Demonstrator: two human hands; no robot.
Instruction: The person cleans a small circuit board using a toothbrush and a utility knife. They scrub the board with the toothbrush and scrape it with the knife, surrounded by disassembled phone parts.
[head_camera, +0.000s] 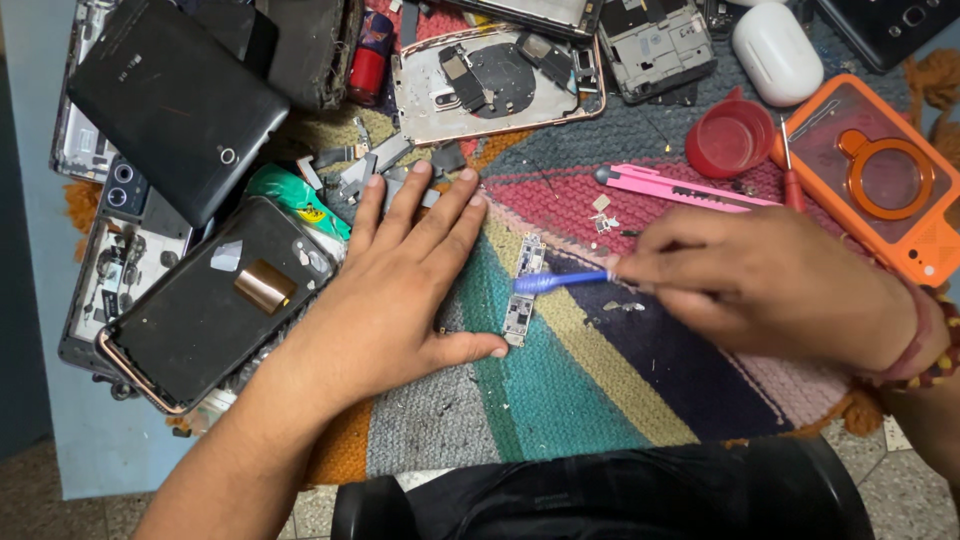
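My left hand (400, 280) lies flat, fingers spread, on a striped knitted mat (560, 400), its thumb beside the lower end of a narrow phone circuit board (523, 290). My right hand (770, 290) grips a blue plastic pry tool (560, 281) whose tip rests on the board's middle. The hand is slightly blurred.
A black opened phone (205, 310) lies left of my left hand, a black tablet (170, 95) behind it. A phone back frame (495, 85), pink utility knife (680, 188), red cup (728, 138), orange phone case (885, 180) and white earbud case (777, 52) lie at the back.
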